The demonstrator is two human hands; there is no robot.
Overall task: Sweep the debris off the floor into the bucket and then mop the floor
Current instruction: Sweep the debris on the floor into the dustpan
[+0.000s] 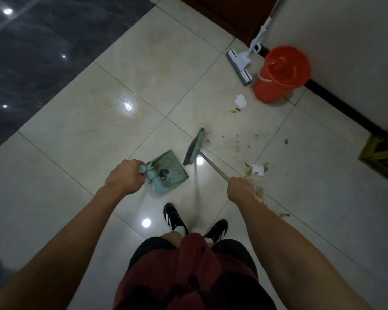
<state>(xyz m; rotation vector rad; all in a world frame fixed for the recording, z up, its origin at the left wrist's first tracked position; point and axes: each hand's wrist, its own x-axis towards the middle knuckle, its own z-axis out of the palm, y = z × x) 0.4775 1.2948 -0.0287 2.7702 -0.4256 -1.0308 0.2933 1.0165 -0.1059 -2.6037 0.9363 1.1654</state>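
My left hand [124, 175] grips the handle of a pale green dustpan [169, 171] that stands on the tiled floor in front of my feet. My right hand [241, 189] grips the metal handle of a broom [194, 147], whose dark bristle head rests on the floor just right of the dustpan. Debris lies scattered to the right: crumbs [240, 146], a white paper scrap [257, 170] close to my right hand, and another paper scrap [240, 100] near the red bucket [280, 73]. A white sponge mop [242, 62] leans against the wall beside the bucket.
A white wall with a black skirting [336, 104] runs along the right. A yellow-framed crate [382, 155] stands at the right edge. Dark glossy tiles [38, 63] cover the far left. My black shoes [174, 217] stand below the dustpan.
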